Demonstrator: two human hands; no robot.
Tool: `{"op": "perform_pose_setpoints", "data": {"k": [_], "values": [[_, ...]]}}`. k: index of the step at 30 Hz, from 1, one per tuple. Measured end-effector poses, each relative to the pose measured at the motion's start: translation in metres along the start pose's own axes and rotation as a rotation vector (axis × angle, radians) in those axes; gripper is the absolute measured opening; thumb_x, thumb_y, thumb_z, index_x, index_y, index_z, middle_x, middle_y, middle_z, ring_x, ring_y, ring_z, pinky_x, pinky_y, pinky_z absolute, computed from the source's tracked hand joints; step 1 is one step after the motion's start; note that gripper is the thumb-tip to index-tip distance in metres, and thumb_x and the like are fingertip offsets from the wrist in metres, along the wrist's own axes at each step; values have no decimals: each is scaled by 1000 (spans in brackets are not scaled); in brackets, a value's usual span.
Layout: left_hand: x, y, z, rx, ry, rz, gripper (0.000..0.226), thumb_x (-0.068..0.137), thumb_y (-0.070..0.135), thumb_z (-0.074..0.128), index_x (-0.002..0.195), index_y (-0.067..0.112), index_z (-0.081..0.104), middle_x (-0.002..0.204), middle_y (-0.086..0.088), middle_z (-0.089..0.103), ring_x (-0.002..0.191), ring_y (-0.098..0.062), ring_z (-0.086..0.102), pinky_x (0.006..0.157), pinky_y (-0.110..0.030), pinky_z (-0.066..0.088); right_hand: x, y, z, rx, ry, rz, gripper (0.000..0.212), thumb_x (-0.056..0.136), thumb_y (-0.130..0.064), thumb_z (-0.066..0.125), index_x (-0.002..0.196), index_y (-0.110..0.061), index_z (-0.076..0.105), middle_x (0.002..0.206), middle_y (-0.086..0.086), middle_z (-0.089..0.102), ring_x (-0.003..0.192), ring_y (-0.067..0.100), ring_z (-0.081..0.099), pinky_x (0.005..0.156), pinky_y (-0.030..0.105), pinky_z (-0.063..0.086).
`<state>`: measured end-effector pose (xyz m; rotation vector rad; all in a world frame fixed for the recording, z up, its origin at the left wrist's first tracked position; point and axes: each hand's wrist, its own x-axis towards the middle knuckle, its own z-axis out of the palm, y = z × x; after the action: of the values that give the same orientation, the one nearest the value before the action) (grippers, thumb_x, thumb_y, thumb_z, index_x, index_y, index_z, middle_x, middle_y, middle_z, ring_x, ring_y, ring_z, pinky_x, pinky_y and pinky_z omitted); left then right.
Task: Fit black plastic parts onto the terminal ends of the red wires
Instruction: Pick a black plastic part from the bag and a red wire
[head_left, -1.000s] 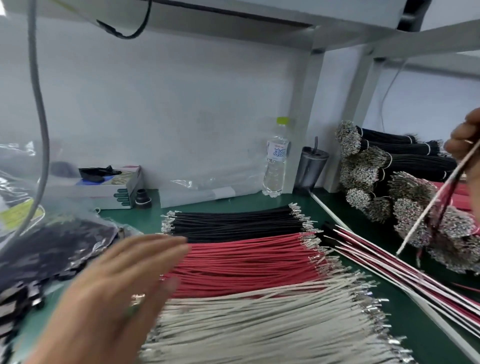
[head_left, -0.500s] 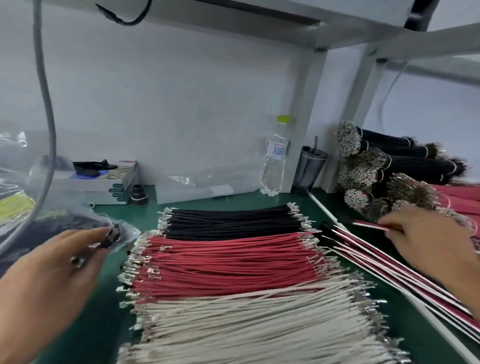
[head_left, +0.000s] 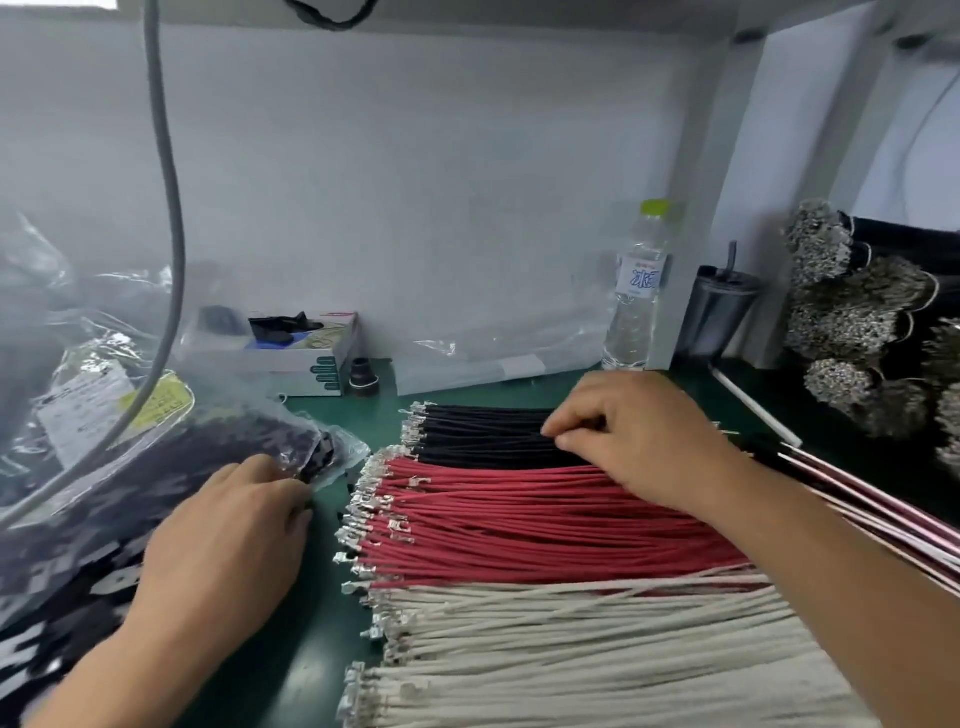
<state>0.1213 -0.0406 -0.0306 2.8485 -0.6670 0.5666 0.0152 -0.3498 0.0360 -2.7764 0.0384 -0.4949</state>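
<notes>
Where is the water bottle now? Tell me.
In the head view, the water bottle stands upright at the back right of the green bench, against the white post, just left of the dark tumbler.

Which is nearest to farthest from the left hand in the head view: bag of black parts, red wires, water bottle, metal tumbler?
From the left hand:
1. Bag of black parts, at its fingers, left side.
2. Red wires, just right, mid-table.
3. Water bottle, back right, by the post.
4. Metal tumbler, right of the bottle.
</notes>
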Motion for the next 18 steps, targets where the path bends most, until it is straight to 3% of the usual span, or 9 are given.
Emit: {"op": "perform_pose_setpoints", "data": {"k": [2,5,11,14,18], "values": [[-1,1,-3,-9,27,-37,8,85,31,79,93,32,81,94,9,66,94,-20,64,62,-34,55,24,-16,26,-12,-76,-8,21,94,-29,67,111,-37,74,108,-21,68,104,2,62,92,32,51],[1,-7,-2,33,52,-61,14,84,27,78,98,30,81,95,5,68,96,-26,64,68,-39,57,46,-17,53,-57,-150,22,32,99,-34,60,131,-33,65,130,-11,63,123,14,56,102,35,45],[6,-21,-2,91,81,-159,26,89,30,70,114,32,77,107,3,65,109,-26,60,77,-40,56,60,-16,60,-59,-142,44,22,90,-33,73,112,-35,72,105,-14,70,98,10,64,80,29,46],[8,-24,-3,132,102,-157,27,88,26,70,114,26,77,110,0,66,109,-28,61,76,-41,56,58,-16,57,-49,-69,30,15,90,-35,72,104,-34,76,105,-16,72,99,8,65,78,27,44],[8,-29,0,183,51,-172,39,91,29,65,129,20,67,134,-5,61,125,-32,56,92,-46,53,53,-15,45,-31,22,-30,17,96,-34,64,107,-32,77,103,-15,71,97,10,64,78,25,41]]}}
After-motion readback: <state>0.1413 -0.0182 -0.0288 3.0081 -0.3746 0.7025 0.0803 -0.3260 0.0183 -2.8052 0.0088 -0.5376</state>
